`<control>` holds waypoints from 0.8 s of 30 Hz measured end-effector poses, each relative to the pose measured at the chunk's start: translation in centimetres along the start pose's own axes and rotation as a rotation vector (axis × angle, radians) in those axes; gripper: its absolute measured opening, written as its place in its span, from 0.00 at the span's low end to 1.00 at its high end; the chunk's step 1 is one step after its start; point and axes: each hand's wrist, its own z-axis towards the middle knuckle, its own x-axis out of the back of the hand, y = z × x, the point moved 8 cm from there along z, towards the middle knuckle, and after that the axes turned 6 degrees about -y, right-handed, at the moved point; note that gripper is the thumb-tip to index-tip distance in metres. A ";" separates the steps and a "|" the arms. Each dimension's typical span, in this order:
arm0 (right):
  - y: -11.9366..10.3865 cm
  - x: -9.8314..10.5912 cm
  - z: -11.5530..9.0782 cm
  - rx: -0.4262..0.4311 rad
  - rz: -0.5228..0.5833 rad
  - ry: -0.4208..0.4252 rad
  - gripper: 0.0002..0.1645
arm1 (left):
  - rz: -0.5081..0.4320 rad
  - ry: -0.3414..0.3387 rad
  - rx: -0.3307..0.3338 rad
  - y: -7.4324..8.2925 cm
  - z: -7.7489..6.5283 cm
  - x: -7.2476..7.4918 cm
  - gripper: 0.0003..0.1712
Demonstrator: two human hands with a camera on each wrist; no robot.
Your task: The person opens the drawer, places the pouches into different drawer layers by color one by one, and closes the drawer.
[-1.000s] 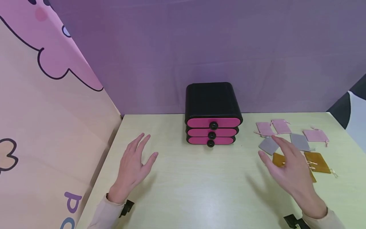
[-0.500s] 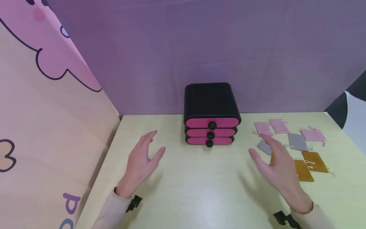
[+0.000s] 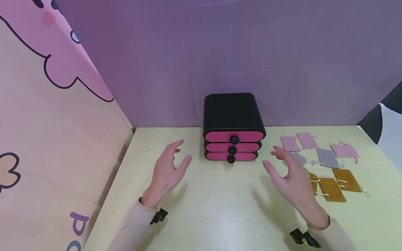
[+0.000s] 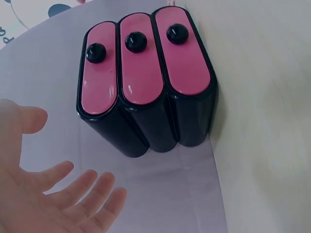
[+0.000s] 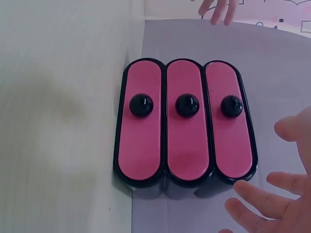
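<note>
A small black chest with three pink drawers (image 3: 234, 136) stands at the back of the table, every drawer pushed in. Each drawer front has a round black knob (image 5: 187, 105). My left hand (image 3: 166, 174) hovers over the table to the front left of the chest, fingers loosely bent and thumb apart, holding nothing. To the front right, my right hand (image 3: 292, 183) is held the same way, also with nothing in it. It partly covers a mustard drawstring pouch (image 3: 314, 183) and overlaps a grey pouch (image 3: 296, 158) in the head view.
Several drawstring pouches lie flat at the right of the table: pink ones (image 3: 344, 151) at the back, another grey one (image 3: 328, 158), and mustard ones (image 3: 332, 190) nearer the front. A purple cloth (image 3: 157, 62) hangs behind the table, and a printed wall panel (image 3: 56, 139) borders its left side.
Both hands have moved inward, the left to the right and the right to the left, nearer the chest. The chest and pouches stay where they were.
</note>
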 end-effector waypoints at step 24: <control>-2.0 -4.4 1.8 0.067 0.185 -0.056 0.25 | -0.219 0.003 -0.011 0.7 3.2 -3.0 0.30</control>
